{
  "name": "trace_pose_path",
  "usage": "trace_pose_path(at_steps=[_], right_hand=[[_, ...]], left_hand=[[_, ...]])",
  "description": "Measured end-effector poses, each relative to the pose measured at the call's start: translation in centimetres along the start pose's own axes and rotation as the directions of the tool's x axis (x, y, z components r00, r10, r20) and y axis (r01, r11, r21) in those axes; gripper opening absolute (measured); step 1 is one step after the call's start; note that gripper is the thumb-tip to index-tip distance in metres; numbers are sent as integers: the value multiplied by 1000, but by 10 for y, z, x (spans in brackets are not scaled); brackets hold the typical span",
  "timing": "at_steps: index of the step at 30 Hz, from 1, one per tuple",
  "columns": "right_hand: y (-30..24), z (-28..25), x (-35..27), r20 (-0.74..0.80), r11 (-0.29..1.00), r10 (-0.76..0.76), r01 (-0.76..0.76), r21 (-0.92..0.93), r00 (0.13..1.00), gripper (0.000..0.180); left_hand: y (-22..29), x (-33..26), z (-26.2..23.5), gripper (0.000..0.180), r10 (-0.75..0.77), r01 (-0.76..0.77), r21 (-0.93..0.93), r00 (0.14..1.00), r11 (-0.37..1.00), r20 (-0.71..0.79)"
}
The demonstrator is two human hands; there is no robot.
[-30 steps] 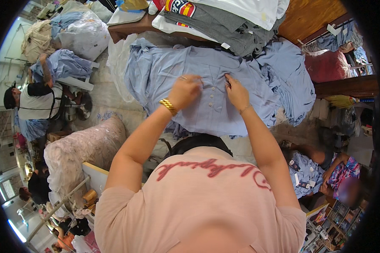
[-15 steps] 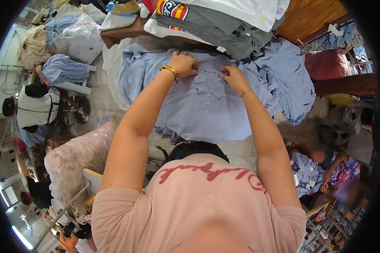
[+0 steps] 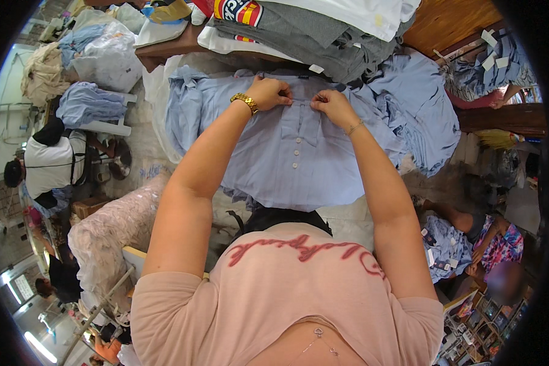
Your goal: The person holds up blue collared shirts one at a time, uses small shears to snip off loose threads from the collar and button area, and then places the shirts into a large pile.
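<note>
A light blue buttoned shirt (image 3: 256,165) lies spread in front of me, its button placket running toward my body. My left hand (image 3: 271,94), with a gold bracelet on the wrist, is closed in a pinch at the far end of the placket, beside the collar area. Across a small gap, my right hand (image 3: 335,106) pinches the fabric on the other side, thumb and forefinger together. Several white buttons run down the placket below the hands. What exactly lies between the fingertips is partly hidden.
Folded grey garments (image 3: 311,36) and white ones are stacked just beyond the shirt. More blue garments (image 3: 412,113) are heaped at the right. A plastic-wrapped bundle (image 3: 113,238) stands at the left. Co-workers sit on both sides, one in a white top (image 3: 52,158).
My hands have come a little closer together, the right one shifting left along the collar area. The collar pieces between them look flatter. The view has shifted slightly.
</note>
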State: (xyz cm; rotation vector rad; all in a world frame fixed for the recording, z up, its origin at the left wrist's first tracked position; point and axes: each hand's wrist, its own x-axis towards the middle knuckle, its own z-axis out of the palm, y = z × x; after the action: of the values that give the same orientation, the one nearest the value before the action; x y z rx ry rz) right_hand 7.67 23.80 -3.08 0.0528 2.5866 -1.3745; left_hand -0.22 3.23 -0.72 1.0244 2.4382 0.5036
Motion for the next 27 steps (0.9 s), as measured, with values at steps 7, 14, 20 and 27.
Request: trace_pose_path(at_steps=[7,14,20,27], right_hand=[[-3,1,2,-6,999,23,-23,31,1000,21],[-3,5,4,-40,1000,28,-28,5,999,21],[-9,4,0,-50,999,12,-9,48,999,22],[-11,5,2,-48,999,0,-2,-44,999,20]], left_hand=[[-3,2,1,24,-5,6,-21,999,1000,33],[-5,4,4,25,-28,29,-41,999,999,15],[0,3,3,31,25,-25,-28,1000,999,16],[7,7,-2,33,-19,22,-36,996,999,85]])
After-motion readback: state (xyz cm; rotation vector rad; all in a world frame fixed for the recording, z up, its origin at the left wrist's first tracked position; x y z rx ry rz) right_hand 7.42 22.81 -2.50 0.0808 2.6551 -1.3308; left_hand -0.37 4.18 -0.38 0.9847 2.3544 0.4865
